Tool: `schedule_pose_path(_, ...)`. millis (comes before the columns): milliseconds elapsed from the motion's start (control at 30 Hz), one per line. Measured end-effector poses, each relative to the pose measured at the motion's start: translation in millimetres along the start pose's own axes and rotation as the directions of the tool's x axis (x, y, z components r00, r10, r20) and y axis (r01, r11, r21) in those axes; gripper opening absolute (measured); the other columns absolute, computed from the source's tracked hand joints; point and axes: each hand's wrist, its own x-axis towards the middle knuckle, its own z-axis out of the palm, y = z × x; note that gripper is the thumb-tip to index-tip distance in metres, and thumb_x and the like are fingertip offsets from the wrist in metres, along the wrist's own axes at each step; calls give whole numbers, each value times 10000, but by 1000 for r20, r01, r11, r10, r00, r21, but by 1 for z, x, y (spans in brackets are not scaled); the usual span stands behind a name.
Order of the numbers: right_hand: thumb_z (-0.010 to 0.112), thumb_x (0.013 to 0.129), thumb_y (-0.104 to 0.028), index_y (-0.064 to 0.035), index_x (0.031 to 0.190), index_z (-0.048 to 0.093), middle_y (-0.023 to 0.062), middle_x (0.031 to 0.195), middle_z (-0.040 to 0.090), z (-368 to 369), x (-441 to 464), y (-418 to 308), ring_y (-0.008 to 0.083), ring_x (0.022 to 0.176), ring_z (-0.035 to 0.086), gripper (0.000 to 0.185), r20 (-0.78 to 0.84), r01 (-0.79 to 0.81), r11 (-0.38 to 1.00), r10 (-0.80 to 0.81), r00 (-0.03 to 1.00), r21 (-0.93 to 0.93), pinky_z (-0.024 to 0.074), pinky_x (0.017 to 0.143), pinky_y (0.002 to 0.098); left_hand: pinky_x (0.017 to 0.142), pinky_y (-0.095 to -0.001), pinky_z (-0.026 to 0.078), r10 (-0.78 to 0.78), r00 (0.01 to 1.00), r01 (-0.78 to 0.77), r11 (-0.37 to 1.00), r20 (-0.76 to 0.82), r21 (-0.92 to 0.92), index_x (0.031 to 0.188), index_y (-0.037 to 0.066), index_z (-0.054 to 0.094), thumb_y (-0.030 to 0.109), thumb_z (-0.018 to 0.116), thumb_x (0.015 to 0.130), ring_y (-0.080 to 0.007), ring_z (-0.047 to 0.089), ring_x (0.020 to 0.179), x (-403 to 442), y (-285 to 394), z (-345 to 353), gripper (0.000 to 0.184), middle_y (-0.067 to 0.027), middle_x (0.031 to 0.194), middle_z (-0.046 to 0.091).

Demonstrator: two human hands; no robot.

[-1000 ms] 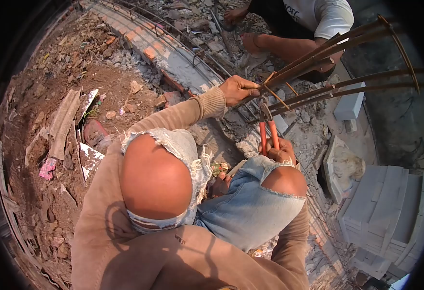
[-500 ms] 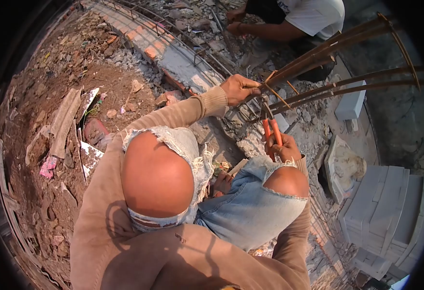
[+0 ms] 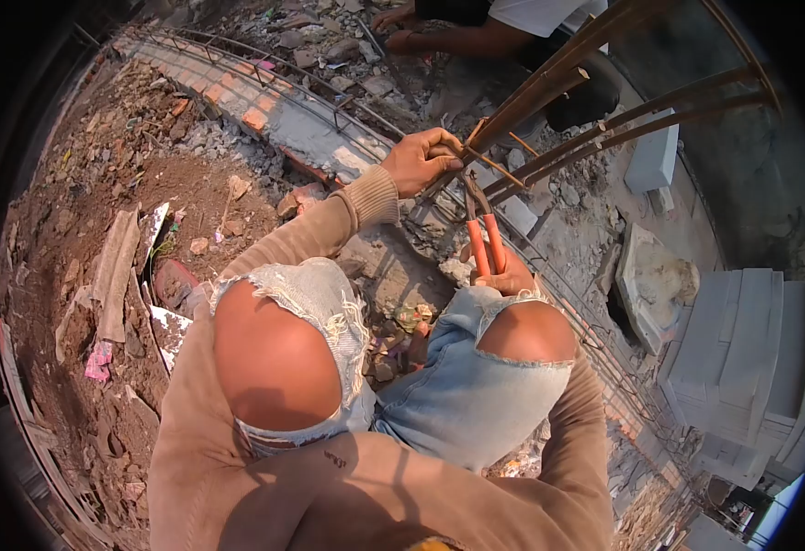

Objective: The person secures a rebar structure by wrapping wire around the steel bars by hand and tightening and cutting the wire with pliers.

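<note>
My left hand (image 3: 423,163) is closed at the lower end of the rusty steel bars (image 3: 535,92), its thumb and fingers pinching beside a short thin rod (image 3: 496,167) that crosses them. What exactly the fingertips hold is hard to make out. My right hand (image 3: 510,273) grips pliers with red handles (image 3: 486,244). The jaws of the pliers point up to the bars, just right of my left fingertips, and the handles are slightly apart. Two thinner bars (image 3: 641,115) run to the right, joined to the others by a bent cross bar.
A person (image 3: 485,37) crouches beyond the bars, forearms and hands low over rubble. A brick and mortar strip (image 3: 301,126) with rebar crosses the upper left. Grey blocks (image 3: 733,349) are stacked at right, near a broken slab (image 3: 655,285). Soil and debris (image 3: 81,275) lie at left.
The view has shifted, so the bars stand more steeply and larger. The pliers' handles have turned and swung. The crouching person has leaned forward, hands brought together low.
</note>
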Motion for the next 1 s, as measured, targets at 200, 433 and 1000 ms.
schedule_pose_path(200,760,664,-140,-44,1426,399,158,1236,584,36,-11,-15,229,907,680,849,-286,177,683,-507,813,-709,521,767,309,770,-231,492,10,999,-12,999,-31,-52,1013,19,641,62,657,924,-63,627,864,-1,-1,0,100,-30,929,710)
schedule_pose_path(433,638,754,-167,-47,1332,483,194,1087,623,51,-10,-7,380,945,653,611,-462,-443,191,-598,655,-876,540,737,478,622,-201,426,99,994,-101,993,-41,-57,910,60,596,94,692,908,-22,518,721,3,-14,-4,101,47,814,632)
schedule_pose_path(1000,675,916,-418,-38,1099,672,80,673,652,30,42,43,158,600,629,421,-570,25,911,-279,773,-412,494,602,337,659,-223,451,113,993,-113,993,-39,21,960,34,624,95,660,933,-42,545,756,-1,-10,-5,76,10,892,687)
